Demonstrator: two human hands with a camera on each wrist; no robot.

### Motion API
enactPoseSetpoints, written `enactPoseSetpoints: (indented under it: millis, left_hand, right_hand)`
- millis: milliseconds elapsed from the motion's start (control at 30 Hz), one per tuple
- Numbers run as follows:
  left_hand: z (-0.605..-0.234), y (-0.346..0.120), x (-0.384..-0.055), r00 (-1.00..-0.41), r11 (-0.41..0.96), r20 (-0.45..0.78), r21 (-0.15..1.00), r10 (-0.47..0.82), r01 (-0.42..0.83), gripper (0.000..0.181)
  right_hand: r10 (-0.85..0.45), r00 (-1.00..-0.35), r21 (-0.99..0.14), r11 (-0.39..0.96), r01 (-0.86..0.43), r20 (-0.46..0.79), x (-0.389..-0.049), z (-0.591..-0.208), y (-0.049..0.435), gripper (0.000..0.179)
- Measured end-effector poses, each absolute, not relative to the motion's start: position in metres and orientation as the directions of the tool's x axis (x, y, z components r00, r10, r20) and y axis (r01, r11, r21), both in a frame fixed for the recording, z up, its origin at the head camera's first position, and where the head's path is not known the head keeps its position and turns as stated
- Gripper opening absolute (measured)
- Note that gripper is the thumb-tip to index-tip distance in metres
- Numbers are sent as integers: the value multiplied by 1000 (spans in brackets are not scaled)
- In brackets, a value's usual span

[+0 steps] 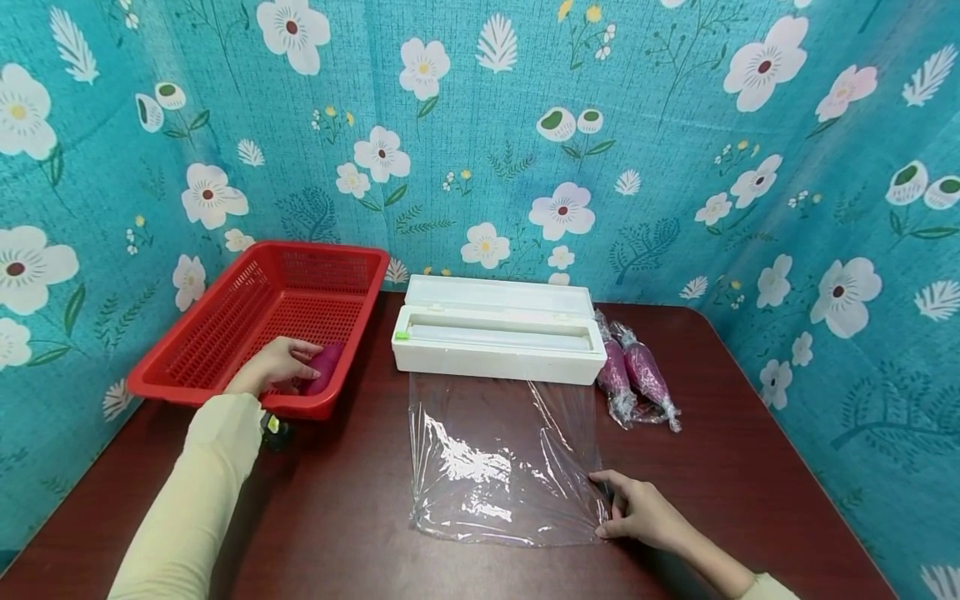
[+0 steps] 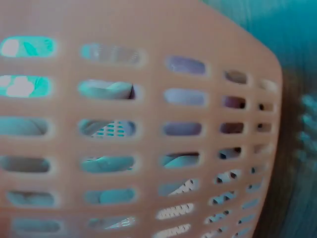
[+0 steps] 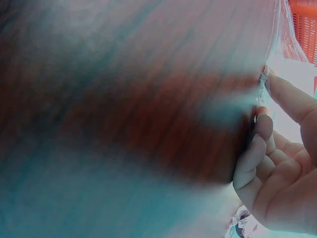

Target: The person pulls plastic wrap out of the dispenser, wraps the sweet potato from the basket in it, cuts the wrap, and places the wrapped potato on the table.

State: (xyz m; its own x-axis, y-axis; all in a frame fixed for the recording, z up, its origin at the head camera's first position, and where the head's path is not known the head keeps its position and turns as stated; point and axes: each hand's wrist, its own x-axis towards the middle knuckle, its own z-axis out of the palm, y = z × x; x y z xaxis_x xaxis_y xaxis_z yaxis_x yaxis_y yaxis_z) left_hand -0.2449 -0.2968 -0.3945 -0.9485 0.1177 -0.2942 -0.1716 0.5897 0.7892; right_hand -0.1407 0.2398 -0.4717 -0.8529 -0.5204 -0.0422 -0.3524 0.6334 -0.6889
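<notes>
Inside the front right corner of the red basket [image 1: 262, 398], my left hand [image 1: 281, 364] grips a smooth magenta-purple sweet potato [image 1: 325, 368]. The left wrist view shows the slotted basket wall [image 2: 148, 144] close up, with only slivers behind it. A sheet of clear plastic wrap [image 1: 480, 467] runs from the white wrap dispenser [image 1: 495, 364] toward me and lies over the table. At its near right corner, my right hand [image 1: 645, 512] pinches the edge between thumb and fingers. In the right wrist view, that hand [image 3: 277, 168] holds the film's gathered edge.
Two purple sweet potatoes [image 1: 647, 375] wrapped in film with twisted ends lie right of the dispenser, whose lid [image 1: 498, 293] stands open at the back. The dark red table [image 1: 337, 517] meets a teal flowered curtain [image 1: 465, 125] behind and at the sides.
</notes>
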Motion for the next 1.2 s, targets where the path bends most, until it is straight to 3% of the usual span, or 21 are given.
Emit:
enactPoseSetpoints:
  millis: [433,833,1200]
  left_hand:
    - [-369,-307,-243,-974,475,-223,861,36,-179,61]
    - [-334,-299,-235,-997,409,-72,911,22,-56,64]
    - [-313,-264,-230,-990,459,99,878,103,136,62]
  right_hand:
    - [-516,-855,-690,633,-350,-40,-142,-472,241,66]
    - [-509,-860,-683,643,-348,-42,-142,-473,241,66]
    - [-514,-857,-685,638,-351,-39,-143,-473,241,66]
